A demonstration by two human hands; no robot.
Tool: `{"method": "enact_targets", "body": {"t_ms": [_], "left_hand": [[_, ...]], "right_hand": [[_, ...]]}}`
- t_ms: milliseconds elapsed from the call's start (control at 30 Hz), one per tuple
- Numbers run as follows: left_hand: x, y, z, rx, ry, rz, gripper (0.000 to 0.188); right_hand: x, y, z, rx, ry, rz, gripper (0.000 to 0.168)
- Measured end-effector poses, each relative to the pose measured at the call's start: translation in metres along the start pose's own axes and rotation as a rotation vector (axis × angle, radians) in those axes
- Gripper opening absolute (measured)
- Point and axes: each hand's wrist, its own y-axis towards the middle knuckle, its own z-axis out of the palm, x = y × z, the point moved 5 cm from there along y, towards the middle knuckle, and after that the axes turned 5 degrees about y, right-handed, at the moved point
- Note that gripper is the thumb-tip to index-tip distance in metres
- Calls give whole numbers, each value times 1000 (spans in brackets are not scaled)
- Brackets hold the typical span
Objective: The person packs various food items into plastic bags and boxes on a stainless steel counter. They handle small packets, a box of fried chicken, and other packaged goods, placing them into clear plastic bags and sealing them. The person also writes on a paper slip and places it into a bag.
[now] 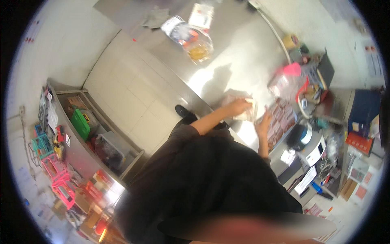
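My left hand (240,107) is closed over the edge of a pale, blurred plastic packet (248,115) on the shiny metal tabletop (170,56). To its right, my right hand (264,122) is raised beside a shallow tray full of small reddish-brown packs (278,119). Its fingers look apart, with nothing visible between them. A clear plastic bag (278,85) with a pink item (292,69) on it lies beyond the tray. Farther up the table are a printed pouch (178,29), a clear bag with yellow contents (198,52) and a white packet (201,15).
A white-and-black device (313,151), cables and papers stand right of the tray. Yellow tape (291,41) and a white hose or cable (274,27) are along the wall. Behind, at left, a metal bench holds a green lid (80,124), a clear bin (111,148) and pink baskets (56,170).
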Motion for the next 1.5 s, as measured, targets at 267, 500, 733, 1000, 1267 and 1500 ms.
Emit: {"method": "enact_targets", "body": {"t_ms": [267, 500, 733, 1000, 1267, 1500], "left_hand": [[19, -80, -143, -223, 73, 41, 14], [72, -95, -373, -615, 161, -34, 31], [163, -56, -447, -208, -159, -196, 39], [154, -169, -592, -183, 52, -104, 66], [213, -589, -818, -1088, 641, -1022, 27], [13, -886, -679, -2998, 494, -1532, 24]], "right_hand": [[167, -7, 195, 47, 167, -99, 67], [205, 155, 259, 208, 868, 873, 71], [186, 249, 295, -240, 482, 900, 87], [286, 234, 305, -630, 203, 173, 65], [425, 286, 347, 93, 260, -454, 39], [696, 411, 455, 397, 471, -774, 32]]}}
